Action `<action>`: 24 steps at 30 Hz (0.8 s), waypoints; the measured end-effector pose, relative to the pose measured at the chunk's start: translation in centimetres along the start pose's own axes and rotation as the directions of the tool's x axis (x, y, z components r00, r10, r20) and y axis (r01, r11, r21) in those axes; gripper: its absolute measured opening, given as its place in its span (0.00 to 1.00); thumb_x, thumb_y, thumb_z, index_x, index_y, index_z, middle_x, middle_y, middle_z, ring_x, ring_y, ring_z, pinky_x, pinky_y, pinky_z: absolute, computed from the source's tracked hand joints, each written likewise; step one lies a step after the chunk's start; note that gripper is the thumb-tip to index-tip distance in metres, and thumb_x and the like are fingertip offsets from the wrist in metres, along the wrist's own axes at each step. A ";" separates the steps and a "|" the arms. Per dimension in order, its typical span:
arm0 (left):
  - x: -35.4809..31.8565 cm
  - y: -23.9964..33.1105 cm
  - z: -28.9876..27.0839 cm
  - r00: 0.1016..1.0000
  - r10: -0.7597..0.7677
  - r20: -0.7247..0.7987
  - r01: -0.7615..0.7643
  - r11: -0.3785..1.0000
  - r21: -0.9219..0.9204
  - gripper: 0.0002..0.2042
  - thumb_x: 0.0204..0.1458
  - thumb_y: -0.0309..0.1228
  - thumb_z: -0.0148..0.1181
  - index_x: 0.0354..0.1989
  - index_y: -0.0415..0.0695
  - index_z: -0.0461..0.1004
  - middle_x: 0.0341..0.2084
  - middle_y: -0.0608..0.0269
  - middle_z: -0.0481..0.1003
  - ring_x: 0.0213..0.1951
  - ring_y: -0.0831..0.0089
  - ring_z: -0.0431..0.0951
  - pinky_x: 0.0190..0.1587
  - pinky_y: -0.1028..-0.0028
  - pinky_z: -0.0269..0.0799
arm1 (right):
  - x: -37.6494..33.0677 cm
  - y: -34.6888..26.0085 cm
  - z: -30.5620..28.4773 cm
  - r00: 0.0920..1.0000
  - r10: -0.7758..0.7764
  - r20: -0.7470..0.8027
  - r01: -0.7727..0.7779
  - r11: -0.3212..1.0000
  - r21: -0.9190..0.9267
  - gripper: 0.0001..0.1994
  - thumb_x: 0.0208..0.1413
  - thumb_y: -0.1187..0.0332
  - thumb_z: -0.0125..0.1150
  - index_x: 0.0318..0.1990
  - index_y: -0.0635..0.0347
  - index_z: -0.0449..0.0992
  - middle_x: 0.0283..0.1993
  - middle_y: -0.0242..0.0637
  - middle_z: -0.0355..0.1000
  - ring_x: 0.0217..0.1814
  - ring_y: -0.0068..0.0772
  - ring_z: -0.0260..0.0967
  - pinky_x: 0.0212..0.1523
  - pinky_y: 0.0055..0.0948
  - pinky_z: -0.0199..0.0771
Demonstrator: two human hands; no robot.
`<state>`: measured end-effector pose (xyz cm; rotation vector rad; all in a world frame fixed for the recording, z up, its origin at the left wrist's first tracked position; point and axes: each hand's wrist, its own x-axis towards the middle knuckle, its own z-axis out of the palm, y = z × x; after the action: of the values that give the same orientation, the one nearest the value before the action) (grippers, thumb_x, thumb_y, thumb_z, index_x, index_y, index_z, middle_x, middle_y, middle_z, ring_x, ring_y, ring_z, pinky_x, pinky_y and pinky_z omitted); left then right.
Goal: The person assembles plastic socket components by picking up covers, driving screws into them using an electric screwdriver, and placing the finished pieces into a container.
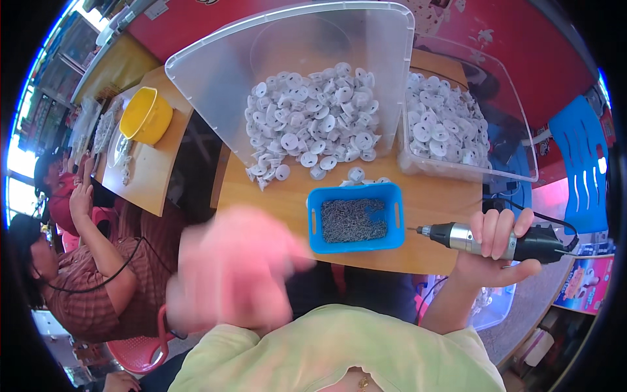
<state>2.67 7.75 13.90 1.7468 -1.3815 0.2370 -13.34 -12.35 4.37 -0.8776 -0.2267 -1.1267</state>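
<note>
My right hand (499, 245) is wrapped round an electric screwdriver (465, 238), black and silver, its bit pointing left at a blue basket (392, 245). Small dark screws (353, 221) fill much of that basket. To the left of it, close to the camera, my left hand (238, 268) is smeared by motion, so its fingers and anything in them cannot be made out. Beyond the basket, many small white round plastic parts (320, 117) spill from a clear bin (215, 72) lying on its side. A few more lie just behind the basket's far edge.
A second clear bin (450, 168) of similar white parts stands at the right on the wooden table (261, 202). The screwdriver's cord (548, 219) runs off right, near a blue plastic chair (578, 163). At left, people sit by another table (147, 186) with a yellow basket (147, 116).
</note>
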 end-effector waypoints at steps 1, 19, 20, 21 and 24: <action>-1.3 -4.4 3.8 0.888 -0.141 -0.437 -0.016 0.941 -0.337 0.08 0.41 0.23 0.57 0.30 0.34 0.70 0.21 0.62 0.70 0.22 0.73 0.70 0.27 0.77 0.66 | -0.1 0.0 0.4 1.000 0.010 -0.004 -0.010 1.000 -0.009 0.22 0.43 0.47 0.57 0.32 0.52 0.55 0.18 0.23 0.55 0.19 0.14 0.52 0.26 0.17 0.52; -4.7 -18.2 13.2 0.911 -0.387 0.144 0.368 0.919 0.142 0.10 0.36 0.29 0.60 0.31 0.46 0.71 0.28 0.62 0.68 0.29 0.64 0.70 0.31 0.69 0.66 | -1.7 8.2 -1.0 0.971 0.226 -0.075 -0.238 0.925 -0.296 0.25 0.38 0.51 0.64 0.31 0.61 0.59 0.17 0.32 0.61 0.19 0.23 0.59 0.23 0.21 0.62; -4.7 -18.4 13.4 0.919 -0.373 0.132 0.356 0.925 0.132 0.10 0.36 0.29 0.60 0.30 0.45 0.71 0.28 0.61 0.68 0.28 0.64 0.70 0.31 0.69 0.66 | -1.7 8.4 -1.1 0.974 0.221 -0.053 -0.226 0.920 -0.320 0.24 0.40 0.52 0.63 0.31 0.62 0.59 0.18 0.32 0.61 0.20 0.23 0.60 0.23 0.21 0.63; -4.8 -18.6 13.5 0.926 -0.359 0.118 0.345 0.930 0.124 0.10 0.36 0.29 0.60 0.29 0.45 0.71 0.27 0.61 0.68 0.27 0.64 0.70 0.31 0.69 0.66 | -1.8 8.6 -1.1 0.976 0.216 -0.030 -0.213 0.915 -0.342 0.23 0.41 0.54 0.62 0.32 0.62 0.59 0.19 0.32 0.61 0.21 0.23 0.60 0.24 0.20 0.63; -4.9 -18.8 13.6 0.917 -0.379 0.126 0.373 0.925 0.071 0.09 0.36 0.26 0.60 0.29 0.45 0.71 0.27 0.61 0.68 0.26 0.65 0.70 0.30 0.70 0.66 | -1.7 9.2 -1.3 0.979 0.204 -0.003 -0.192 0.915 -0.355 0.21 0.43 0.56 0.61 0.32 0.62 0.59 0.21 0.33 0.62 0.22 0.22 0.60 0.25 0.20 0.63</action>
<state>12.35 1.44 -6.88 2.0585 -1.1088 -0.0666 -6.58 -10.71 -2.00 -1.2128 0.0429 -0.9762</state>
